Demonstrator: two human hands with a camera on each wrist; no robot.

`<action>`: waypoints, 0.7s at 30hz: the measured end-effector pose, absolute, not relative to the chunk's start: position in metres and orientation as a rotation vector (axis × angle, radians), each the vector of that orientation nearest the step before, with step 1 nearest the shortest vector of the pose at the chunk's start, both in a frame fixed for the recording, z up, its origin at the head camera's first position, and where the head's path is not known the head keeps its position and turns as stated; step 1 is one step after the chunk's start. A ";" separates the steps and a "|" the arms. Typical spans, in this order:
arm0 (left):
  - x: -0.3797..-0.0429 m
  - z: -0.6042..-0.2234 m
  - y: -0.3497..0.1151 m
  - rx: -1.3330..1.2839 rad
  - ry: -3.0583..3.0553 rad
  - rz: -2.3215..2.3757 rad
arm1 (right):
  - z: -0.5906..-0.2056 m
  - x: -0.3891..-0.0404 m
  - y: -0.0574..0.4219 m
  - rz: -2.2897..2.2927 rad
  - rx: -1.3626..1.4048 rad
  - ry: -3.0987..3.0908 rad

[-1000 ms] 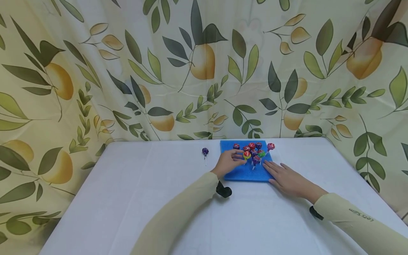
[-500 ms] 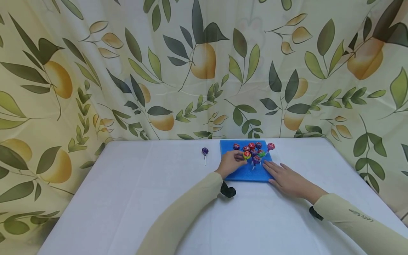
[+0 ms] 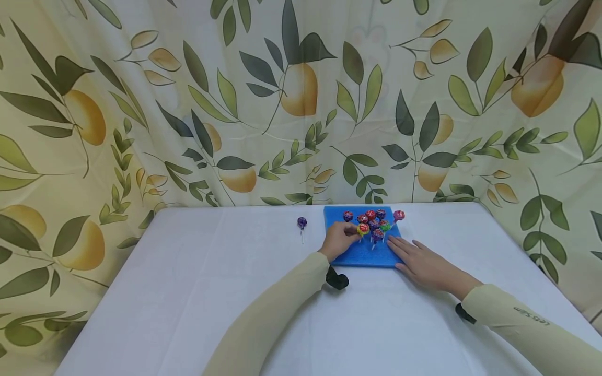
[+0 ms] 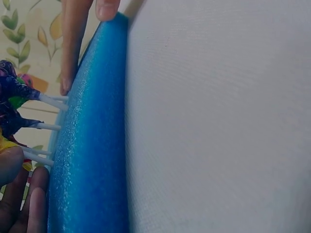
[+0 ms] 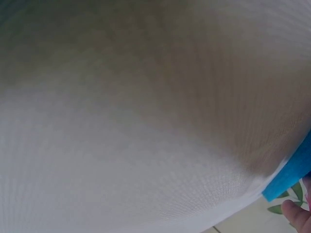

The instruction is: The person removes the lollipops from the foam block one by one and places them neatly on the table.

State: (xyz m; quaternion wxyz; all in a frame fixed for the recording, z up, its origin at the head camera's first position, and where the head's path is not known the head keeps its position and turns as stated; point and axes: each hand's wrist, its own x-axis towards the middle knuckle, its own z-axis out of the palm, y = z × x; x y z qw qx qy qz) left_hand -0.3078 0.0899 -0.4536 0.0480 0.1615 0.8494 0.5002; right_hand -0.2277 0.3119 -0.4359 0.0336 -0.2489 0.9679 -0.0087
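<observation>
My left hand (image 3: 339, 241) pinches a yellow-and-red lollipop (image 3: 362, 229) at the front left of a cluster of lollipops. In the left wrist view its thumb lies against the yellow wrapper (image 4: 6, 142), and the white stick (image 4: 39, 158) meets the blue foam board (image 4: 90, 136). Several wrapped lollipops, such as a purple one (image 3: 377, 235), stand with their sticks in the board (image 3: 364, 257). My right hand (image 3: 425, 266) lies with straight fingers over the board's right edge. A pink lollipop (image 3: 399, 215) leans outward at that side.
A single purple lollipop (image 3: 302, 222) lies on the white tablecloth (image 3: 211, 271), left of the board. Behind the table hangs a curtain (image 3: 263, 151) printed with leaves and fruit.
My left wrist and forearm have shifted a little to the right while the fingers stay at the yellow-and-red lollipop. My right hand has stayed in place on the board.
</observation>
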 end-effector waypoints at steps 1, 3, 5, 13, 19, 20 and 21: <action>-0.307 -0.453 0.090 0.493 2.594 1.517 | -0.436 -0.228 0.312 -0.024 -0.763 2.975; -0.307 -0.453 0.090 0.501 2.598 1.508 | -0.436 -0.229 0.312 -0.014 -0.759 2.971; -0.307 -0.453 0.090 0.503 2.596 1.506 | -0.437 -0.229 0.313 -0.007 -0.756 2.967; -0.308 -0.453 0.089 0.516 2.583 1.553 | -0.437 -0.230 0.313 0.007 -0.766 2.972; -0.306 -0.451 0.090 0.549 2.568 1.621 | -0.438 -0.230 0.313 0.005 -0.774 2.975; -0.306 -0.450 0.090 0.561 2.569 1.633 | -0.437 -0.230 0.312 0.002 -0.770 2.975; -0.306 -0.448 0.090 0.572 2.570 1.645 | -0.437 -0.230 0.312 0.002 -0.766 2.975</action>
